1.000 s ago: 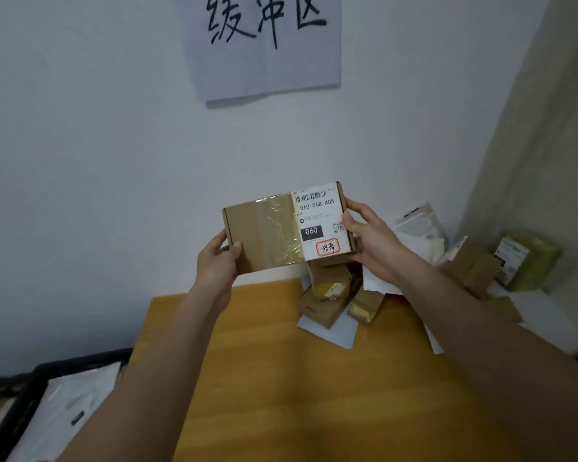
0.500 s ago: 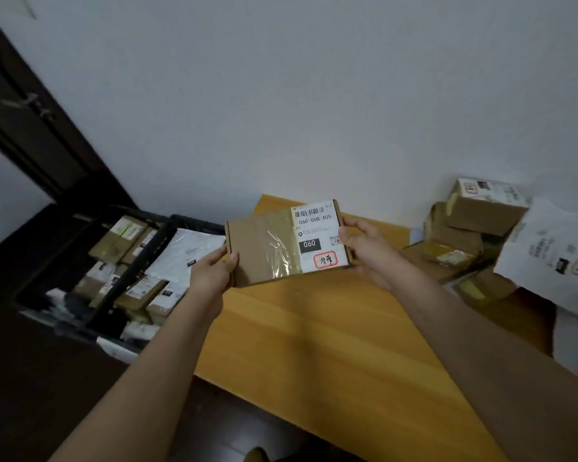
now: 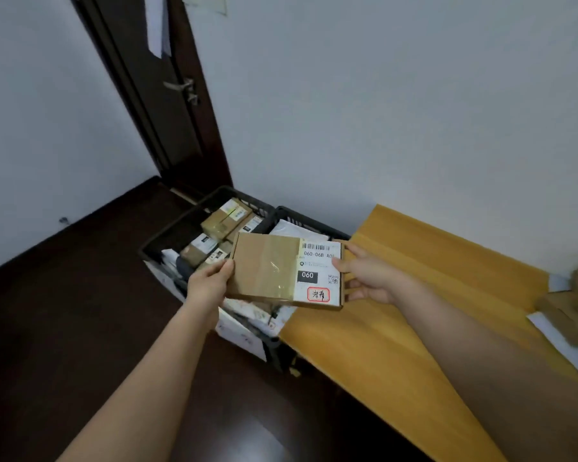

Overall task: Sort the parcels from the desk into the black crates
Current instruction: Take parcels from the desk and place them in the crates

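The flat cardboard parcel [image 3: 282,270], with its white label reading 060, is held in the air above the black crates [image 3: 211,213], at the counter [image 3: 414,261] edge. The left hand [image 3: 211,285] pinches its left edge. The right hand [image 3: 371,278] grips its right edge, fingers [image 3: 356,251] curled round it. The crates contain further parcels [image 3: 224,218].

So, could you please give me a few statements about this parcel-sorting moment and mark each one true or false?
1. Both hands, left hand and right hand, hold the cardboard parcel. True.
2. The parcel's label reads 090. False: it reads 060.
3. The black crates already contain parcels. True.
4. The parcel lies flat on the wooden desk. False: it is held in the air over the crates.
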The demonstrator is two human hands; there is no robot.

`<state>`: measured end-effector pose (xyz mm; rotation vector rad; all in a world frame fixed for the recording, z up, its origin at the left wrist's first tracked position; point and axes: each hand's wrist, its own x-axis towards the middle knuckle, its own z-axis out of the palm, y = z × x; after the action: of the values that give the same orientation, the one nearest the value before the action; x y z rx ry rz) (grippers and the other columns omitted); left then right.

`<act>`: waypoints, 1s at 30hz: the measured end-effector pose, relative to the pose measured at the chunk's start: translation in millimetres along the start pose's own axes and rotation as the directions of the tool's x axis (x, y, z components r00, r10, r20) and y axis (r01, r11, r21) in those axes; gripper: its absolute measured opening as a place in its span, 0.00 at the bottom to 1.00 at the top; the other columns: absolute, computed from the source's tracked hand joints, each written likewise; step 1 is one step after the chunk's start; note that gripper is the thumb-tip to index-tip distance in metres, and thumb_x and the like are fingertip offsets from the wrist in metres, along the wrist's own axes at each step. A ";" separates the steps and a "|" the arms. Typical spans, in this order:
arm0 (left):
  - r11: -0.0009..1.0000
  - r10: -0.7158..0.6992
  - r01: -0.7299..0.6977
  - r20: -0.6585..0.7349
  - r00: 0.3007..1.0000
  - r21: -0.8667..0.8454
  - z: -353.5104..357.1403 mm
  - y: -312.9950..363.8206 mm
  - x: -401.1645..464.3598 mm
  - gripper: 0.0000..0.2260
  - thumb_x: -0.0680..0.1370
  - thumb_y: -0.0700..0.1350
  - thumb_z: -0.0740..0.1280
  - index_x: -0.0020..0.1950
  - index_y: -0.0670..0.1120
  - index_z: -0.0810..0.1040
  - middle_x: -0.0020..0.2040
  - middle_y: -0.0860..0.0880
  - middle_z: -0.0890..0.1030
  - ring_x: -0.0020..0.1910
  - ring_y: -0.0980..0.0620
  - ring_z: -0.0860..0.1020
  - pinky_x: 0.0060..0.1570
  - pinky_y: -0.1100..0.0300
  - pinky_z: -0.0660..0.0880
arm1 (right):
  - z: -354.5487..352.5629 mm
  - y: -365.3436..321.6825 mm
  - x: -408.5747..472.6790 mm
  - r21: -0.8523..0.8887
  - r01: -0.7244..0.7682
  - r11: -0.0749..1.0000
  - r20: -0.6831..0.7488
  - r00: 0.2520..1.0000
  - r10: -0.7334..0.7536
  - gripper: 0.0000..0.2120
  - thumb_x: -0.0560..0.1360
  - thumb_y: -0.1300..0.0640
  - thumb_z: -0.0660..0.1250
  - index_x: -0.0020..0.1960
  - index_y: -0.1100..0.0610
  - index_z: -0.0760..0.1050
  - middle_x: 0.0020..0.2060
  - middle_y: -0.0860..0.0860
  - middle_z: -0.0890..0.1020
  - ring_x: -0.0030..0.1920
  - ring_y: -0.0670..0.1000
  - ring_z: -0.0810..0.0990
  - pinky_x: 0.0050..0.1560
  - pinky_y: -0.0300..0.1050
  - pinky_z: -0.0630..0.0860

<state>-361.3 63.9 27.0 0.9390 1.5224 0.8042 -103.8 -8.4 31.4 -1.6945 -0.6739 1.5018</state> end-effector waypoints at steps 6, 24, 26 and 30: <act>0.985 -0.157 0.159 0.033 0.987 -0.070 -111.8 10.1 34.6 0.27 0.79 0.53 0.68 0.73 0.41 0.67 0.69 0.44 0.72 0.69 0.42 0.70 0.68 0.45 0.68 | 132.1 -24.2 30.7 0.209 -0.040 0.977 -0.001 0.999 0.041 0.23 0.82 0.58 0.62 0.72 0.50 0.56 0.56 0.57 0.80 0.47 0.62 0.84 0.42 0.61 0.81; 0.991 0.041 -0.019 0.166 0.985 -0.130 -160.0 83.8 197.2 0.26 0.79 0.34 0.65 0.74 0.51 0.62 0.47 0.46 0.84 0.43 0.48 0.83 0.42 0.48 0.79 | 242.8 -127.4 180.8 0.032 0.021 0.999 0.225 0.974 -0.028 0.17 0.79 0.60 0.68 0.66 0.54 0.71 0.49 0.51 0.86 0.49 0.48 0.84 0.47 0.46 0.80; 0.993 0.058 -0.043 0.144 0.988 -0.106 -157.7 102.6 228.4 0.22 0.79 0.33 0.66 0.70 0.49 0.65 0.51 0.44 0.83 0.45 0.47 0.82 0.42 0.48 0.79 | 252.3 -149.2 207.5 0.056 0.035 0.998 0.241 0.969 -0.048 0.20 0.79 0.62 0.67 0.68 0.52 0.68 0.48 0.52 0.86 0.49 0.49 0.84 0.47 0.48 0.81; 0.990 0.094 -0.087 0.055 0.994 -0.114 -160.3 139.4 291.0 0.16 0.77 0.35 0.70 0.61 0.45 0.71 0.54 0.42 0.83 0.46 0.45 0.83 0.38 0.52 0.78 | 273.6 -187.6 255.5 0.115 0.062 0.991 0.234 0.968 -0.087 0.23 0.79 0.64 0.65 0.72 0.53 0.66 0.54 0.57 0.84 0.51 0.52 0.84 0.45 0.49 0.82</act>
<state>-519.7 387.0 43.8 0.9467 1.3764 0.9081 -310.9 355.5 30.6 -1.4061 -0.7594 1.6734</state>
